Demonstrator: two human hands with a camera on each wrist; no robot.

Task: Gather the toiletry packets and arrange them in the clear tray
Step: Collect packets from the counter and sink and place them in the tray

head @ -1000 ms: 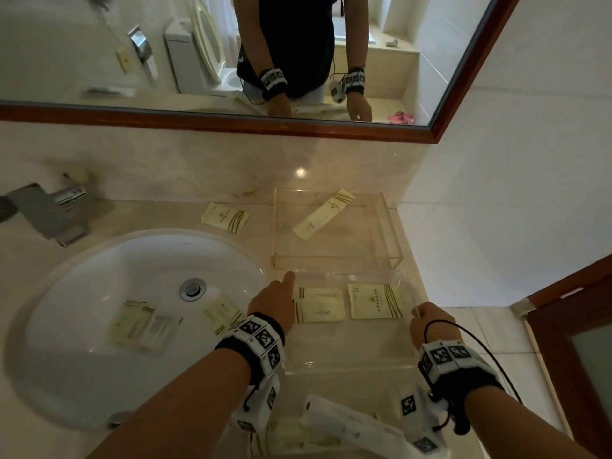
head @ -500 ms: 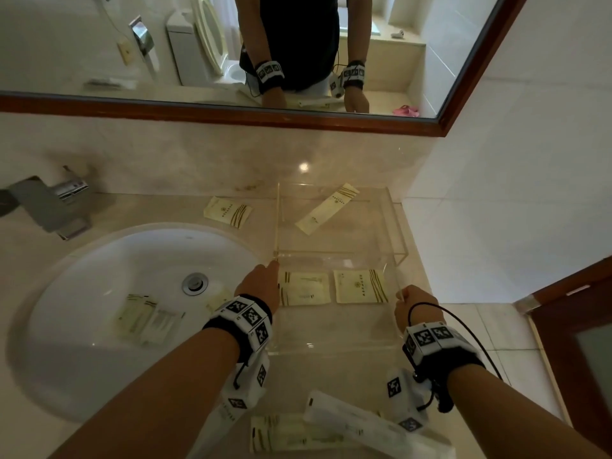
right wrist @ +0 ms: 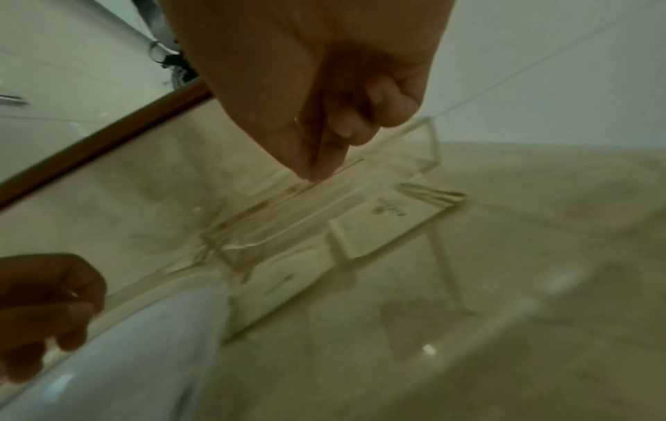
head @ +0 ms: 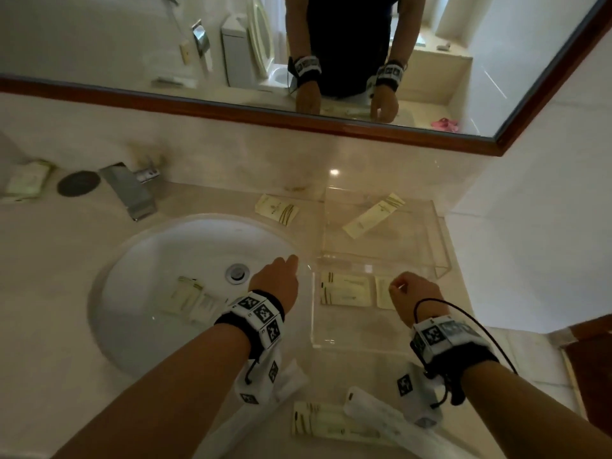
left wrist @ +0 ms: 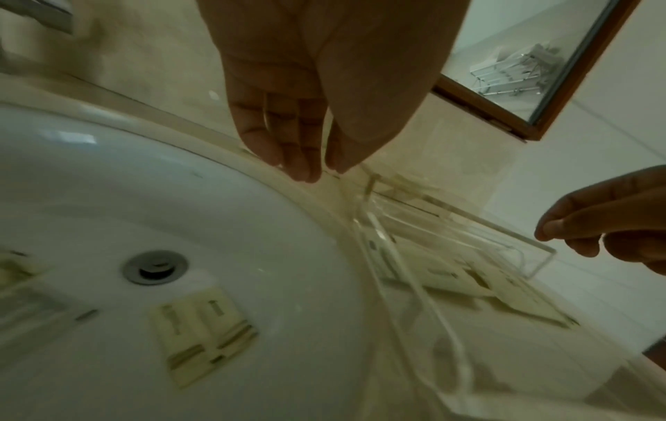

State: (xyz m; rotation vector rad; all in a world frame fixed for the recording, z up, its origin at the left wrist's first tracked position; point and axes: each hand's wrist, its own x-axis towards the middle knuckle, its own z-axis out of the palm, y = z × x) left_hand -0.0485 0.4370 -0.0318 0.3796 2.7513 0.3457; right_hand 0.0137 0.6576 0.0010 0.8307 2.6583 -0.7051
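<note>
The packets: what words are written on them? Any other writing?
Packets in the near clear tray: printed lines and a small logo, too blurred to read.
Packet by the sink: logo only, unreadable.
Wrist bands: black-and-white square codes, no words.
No readable text anywhere.
</note>
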